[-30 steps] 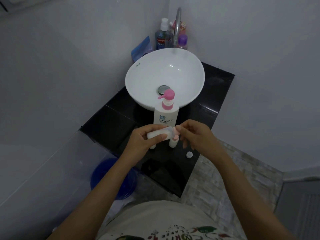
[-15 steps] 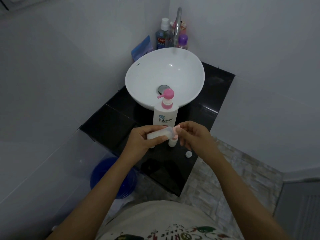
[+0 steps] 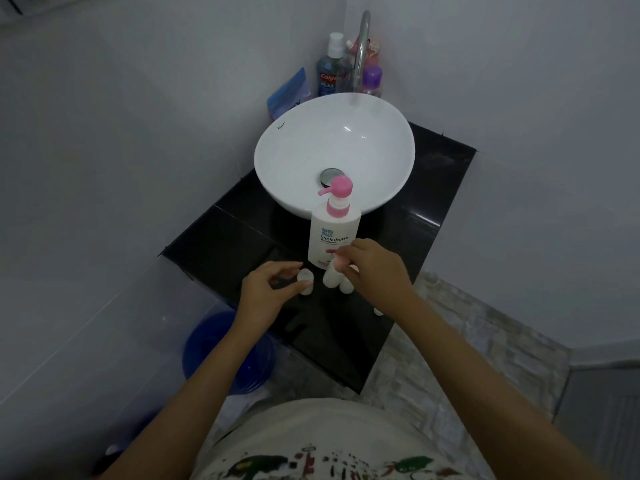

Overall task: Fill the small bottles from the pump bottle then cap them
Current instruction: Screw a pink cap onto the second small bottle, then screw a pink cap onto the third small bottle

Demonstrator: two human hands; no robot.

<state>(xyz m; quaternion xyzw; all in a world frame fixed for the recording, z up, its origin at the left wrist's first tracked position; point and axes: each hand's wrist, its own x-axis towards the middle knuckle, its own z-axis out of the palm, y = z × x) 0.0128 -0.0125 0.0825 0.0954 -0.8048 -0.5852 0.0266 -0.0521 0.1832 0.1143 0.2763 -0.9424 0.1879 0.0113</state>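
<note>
Left hand [image 3: 268, 289] is loosely open, fingertips just beside an upright small bottle [image 3: 306, 281] on the black counter [image 3: 221, 244], not gripping it as far as I can tell. Right hand [image 3: 372, 268] pinches something small, probably a cap, right above two more little bottles [image 3: 331, 277]. Pump bottle [image 3: 334, 233] stands just beyond both hands, closer to the right, spout pointing left. Loose cap [image 3: 378, 311] sits beside the right wrist.
</note>
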